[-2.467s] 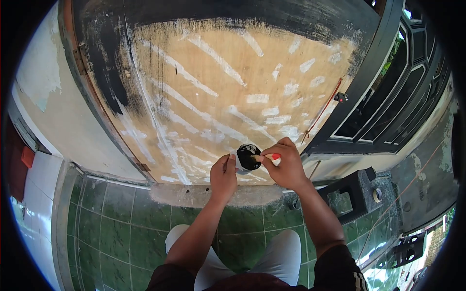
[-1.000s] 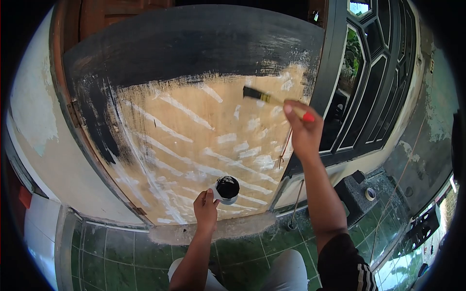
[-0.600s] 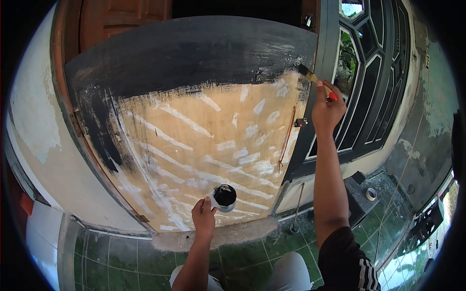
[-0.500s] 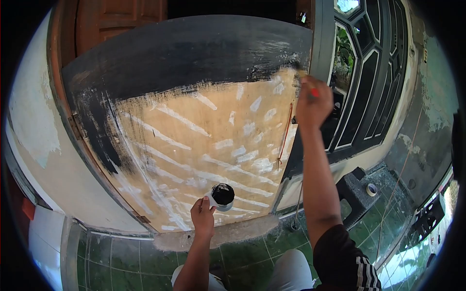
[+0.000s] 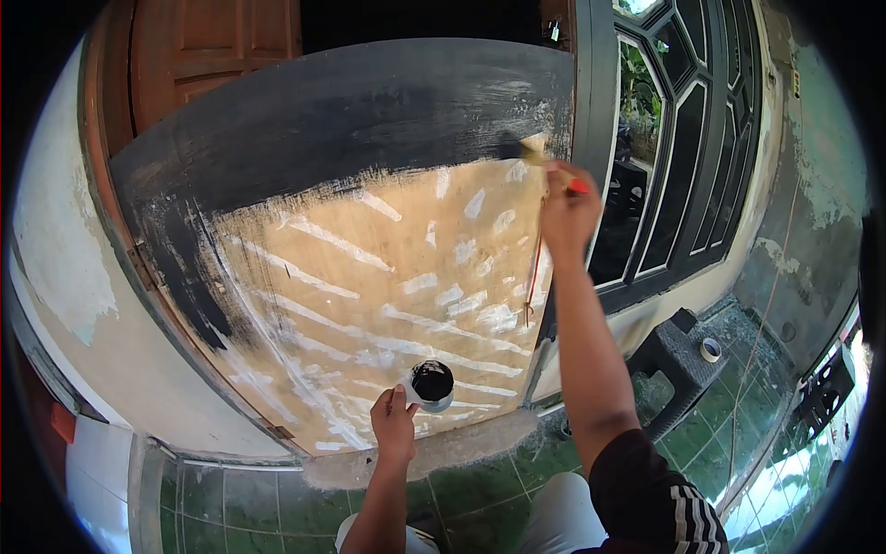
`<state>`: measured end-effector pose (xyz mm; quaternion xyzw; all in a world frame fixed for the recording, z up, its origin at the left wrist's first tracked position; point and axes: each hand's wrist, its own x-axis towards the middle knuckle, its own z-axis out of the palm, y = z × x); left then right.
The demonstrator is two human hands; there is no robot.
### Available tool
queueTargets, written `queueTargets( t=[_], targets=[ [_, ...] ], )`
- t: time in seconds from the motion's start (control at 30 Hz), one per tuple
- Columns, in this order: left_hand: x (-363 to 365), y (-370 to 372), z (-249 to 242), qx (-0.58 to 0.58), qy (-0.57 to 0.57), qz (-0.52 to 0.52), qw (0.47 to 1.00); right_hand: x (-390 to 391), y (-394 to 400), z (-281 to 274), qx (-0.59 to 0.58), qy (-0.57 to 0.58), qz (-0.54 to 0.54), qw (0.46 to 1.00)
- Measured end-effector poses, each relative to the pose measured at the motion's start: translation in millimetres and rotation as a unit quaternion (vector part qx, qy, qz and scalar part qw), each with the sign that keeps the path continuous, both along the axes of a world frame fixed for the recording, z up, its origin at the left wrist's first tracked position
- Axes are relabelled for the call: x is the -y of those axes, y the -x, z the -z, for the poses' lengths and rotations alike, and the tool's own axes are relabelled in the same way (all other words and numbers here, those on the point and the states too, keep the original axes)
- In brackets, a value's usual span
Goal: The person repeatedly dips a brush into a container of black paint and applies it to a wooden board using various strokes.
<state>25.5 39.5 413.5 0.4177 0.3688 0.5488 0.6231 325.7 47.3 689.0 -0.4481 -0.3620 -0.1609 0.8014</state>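
My left hand [image 5: 393, 427] grips the rim of a pale cup [image 5: 432, 385] that holds black paint, low in front of the board. At the upper right, my right hand [image 5: 569, 208] is closed round a paintbrush [image 5: 533, 151] with a red-tipped handle. The dark bristles lie at the lower edge of the black band on the wooden board [image 5: 369, 268]. Black paint covers the board's top and left side; white streaks and patches mark the bare wood below. A red cord [image 5: 532, 282] hangs near its right edge.
On the right stands a dark stool [image 5: 678, 365] with a roll of tape [image 5: 710, 350] on top. A black-framed window [image 5: 664, 157] is beside the board. Green tiles [image 5: 480, 485] cover the floor. A brown wooden door [image 5: 214, 42] shows behind at the upper left.
My right hand and the brush have moved left and slightly down along the black edge. The cup in my left hand sits slightly further right and lower. The view has shifted slightly.
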Motion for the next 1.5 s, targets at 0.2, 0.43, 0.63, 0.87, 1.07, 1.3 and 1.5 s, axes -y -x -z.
queueTargets(
  t=[0.2,0.43,0.63,0.87,1.07,1.3,1.5],
  targets=[
    [-4.6,4.1,-3.0,-0.022,0.000,-0.007,1.000,7.8,-1.7,-0.5,0.317,-0.044,0.333,0.887],
    [-13.2,0.7,9.9,-0.017,-0.003,-0.006,1.000,-15.2,130.4,23.1,0.350,-0.032,-0.003,0.936],
    [-4.9,-2.1,1.9,-0.018,0.008,0.007,1.000,-12.6,20.2,17.2,0.034,-0.036,-0.152,0.987],
    [-7.1,3.9,10.6,-0.041,0.000,-0.001,0.999,34.9,-53.6,-19.5,0.193,-0.104,0.132,0.967],
    [-8.7,3.5,19.2,-0.042,0.003,-0.005,0.999,54.3,-16.3,0.7,0.468,0.123,0.146,0.863],
    [-7.5,0.2,11.6,-0.066,0.005,0.002,0.998,48.6,-48.0,-69.7,0.142,0.176,-0.041,0.973],
    [-8.9,1.5,20.6,-0.058,-0.009,0.005,0.998,53.1,-72.5,-102.1,0.216,-0.001,0.179,0.960]
  ],
)
